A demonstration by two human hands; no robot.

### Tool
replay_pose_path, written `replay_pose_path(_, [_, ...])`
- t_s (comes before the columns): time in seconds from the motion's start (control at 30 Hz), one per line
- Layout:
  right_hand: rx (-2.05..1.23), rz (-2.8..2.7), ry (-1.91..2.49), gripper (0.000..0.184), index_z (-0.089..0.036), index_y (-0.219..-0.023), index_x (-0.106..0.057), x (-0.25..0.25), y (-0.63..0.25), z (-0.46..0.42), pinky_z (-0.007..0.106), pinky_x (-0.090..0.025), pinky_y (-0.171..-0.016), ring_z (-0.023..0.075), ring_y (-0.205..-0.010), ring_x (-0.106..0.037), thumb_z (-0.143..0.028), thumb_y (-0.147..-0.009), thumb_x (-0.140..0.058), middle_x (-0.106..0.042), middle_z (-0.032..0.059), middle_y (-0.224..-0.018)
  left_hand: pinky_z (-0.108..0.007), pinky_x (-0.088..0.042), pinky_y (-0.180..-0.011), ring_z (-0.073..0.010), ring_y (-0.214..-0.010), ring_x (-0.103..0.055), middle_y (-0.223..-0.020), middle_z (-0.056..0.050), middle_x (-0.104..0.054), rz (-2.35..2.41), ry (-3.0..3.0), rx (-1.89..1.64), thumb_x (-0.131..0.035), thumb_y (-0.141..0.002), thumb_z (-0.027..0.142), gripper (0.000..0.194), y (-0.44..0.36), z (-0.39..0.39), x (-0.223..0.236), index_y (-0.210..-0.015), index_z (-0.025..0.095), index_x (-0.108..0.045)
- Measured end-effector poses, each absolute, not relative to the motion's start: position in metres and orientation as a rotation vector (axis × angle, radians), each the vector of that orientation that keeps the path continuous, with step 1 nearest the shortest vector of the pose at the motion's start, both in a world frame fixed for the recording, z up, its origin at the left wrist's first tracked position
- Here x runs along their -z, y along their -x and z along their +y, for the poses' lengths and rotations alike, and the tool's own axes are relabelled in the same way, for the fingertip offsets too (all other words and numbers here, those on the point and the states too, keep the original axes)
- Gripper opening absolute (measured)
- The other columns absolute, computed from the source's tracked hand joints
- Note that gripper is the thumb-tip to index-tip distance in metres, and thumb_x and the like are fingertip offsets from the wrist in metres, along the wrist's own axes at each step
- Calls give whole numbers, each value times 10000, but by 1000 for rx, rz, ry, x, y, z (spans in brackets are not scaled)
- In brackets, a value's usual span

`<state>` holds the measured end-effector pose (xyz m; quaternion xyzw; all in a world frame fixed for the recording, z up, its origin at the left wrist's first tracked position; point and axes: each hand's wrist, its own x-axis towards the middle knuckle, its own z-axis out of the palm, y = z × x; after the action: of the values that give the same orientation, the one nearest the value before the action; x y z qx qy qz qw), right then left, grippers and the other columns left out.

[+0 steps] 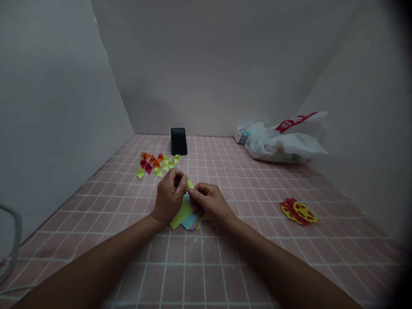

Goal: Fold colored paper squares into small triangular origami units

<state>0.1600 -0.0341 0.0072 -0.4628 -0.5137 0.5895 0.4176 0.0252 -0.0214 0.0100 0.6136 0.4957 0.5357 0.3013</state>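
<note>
Both hands meet at the middle of the view around a small piece of yellow paper (189, 184). My left hand (170, 193) is closed, pinching the paper's left side between thumb and fingers. From the right, my right hand (209, 199) pinches the same paper's lower edge, fingers curled. Much of the paper is hidden by the fingers, so its folds cannot be made out. Just below the hands lies a fanned stack of coloured paper sheets (185, 214), with yellow, blue and purple showing. Several small folded paper pieces (155, 162) in orange, red and yellow lie beyond my left hand.
A black phone (179, 141) lies toward the back wall. At the back right are a white plastic bag (280, 146) and a small box (238, 135). Yellow and red cut-out shapes (299, 212) lie at the right. A grey cable (14, 244) curves at the left edge.
</note>
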Motion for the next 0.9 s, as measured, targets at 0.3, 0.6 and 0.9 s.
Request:
replay_pose_path(0.3, [-1272, -1231, 1199, 236, -196, -634, -525, -1, -165, -25, 223, -336, -420, 98, -425, -444, -367, -785, -584, -528, -26, -505, -226, -428, -564, -116, -583, -556, -678, 16, -575, 1348, -1587, -1428, -594, -789, 295, 112, -24, -15, -6, -766, 201, -536])
replay_pose_path(0.6, [-917, -1528, 1215, 206, -196, -629, -510, -9, -178, -18, 252, -346, -506, 131, -535, -475, -251, -828, -506, -513, -11, -575, -229, -458, -557, -100, -567, -563, -726, 29, -560, 1170, -1466, -1346, -605, -778, 274, 175, -25, -13, -8, -916, 188, -541])
replay_pose_path(0.9, [-721, -1742, 1208, 168, -187, -667, -503, -7, -181, -15, 249, -315, -553, 133, -592, -457, -197, -833, -484, -504, -12, -610, -224, -435, -566, -104, -566, -549, -624, 28, -576, 1153, -1295, -1188, -660, -733, 325, 196, -27, -13, -8, -763, 151, -575])
